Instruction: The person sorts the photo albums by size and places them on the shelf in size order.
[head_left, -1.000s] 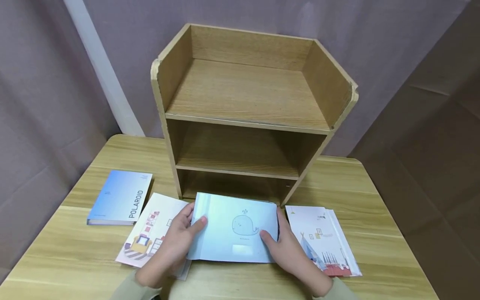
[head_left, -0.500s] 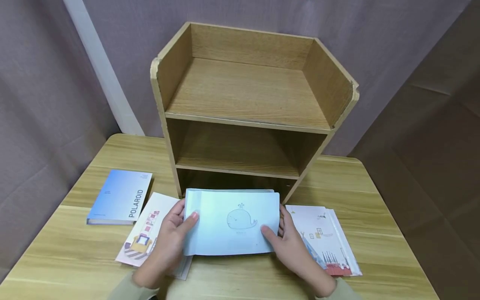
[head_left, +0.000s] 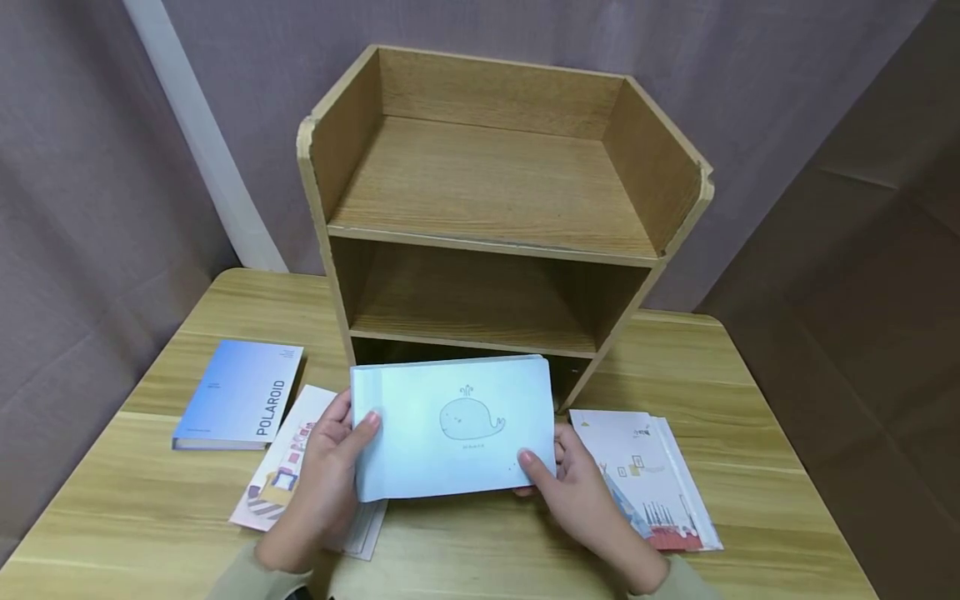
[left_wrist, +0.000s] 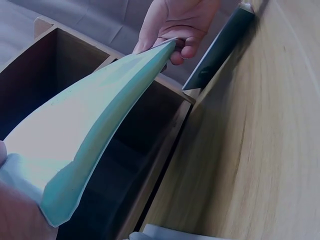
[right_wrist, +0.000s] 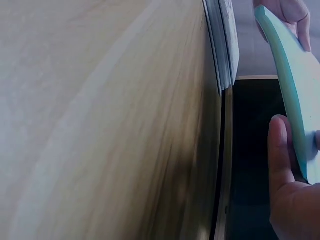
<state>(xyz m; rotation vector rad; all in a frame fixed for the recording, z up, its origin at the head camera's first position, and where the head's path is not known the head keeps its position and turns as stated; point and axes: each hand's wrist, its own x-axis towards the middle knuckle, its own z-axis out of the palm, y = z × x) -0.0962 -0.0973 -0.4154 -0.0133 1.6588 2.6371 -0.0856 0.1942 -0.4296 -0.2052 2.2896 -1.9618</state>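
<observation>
Both hands hold a pale blue book with a line-drawn whale on its cover, raised above the table before the shelf. My left hand grips its left edge, thumb on the cover and fingers behind. At the lower right corner my right hand pinches it, thumb on top. In the left wrist view the book spans from the near hand to the other hand. The right wrist view shows the book's edge slightly bowed, with fingers underneath it.
A wooden shelf unit stands at the back of the table. A blue POLAROID book and a white illustrated book lie at left, the latter partly behind my left arm. Another illustrated book lies at right.
The whale book has moved up and slightly left, and now tilts with its right side higher. Both hands keep hold of it; the right fingers have shifted toward its lower corner.
</observation>
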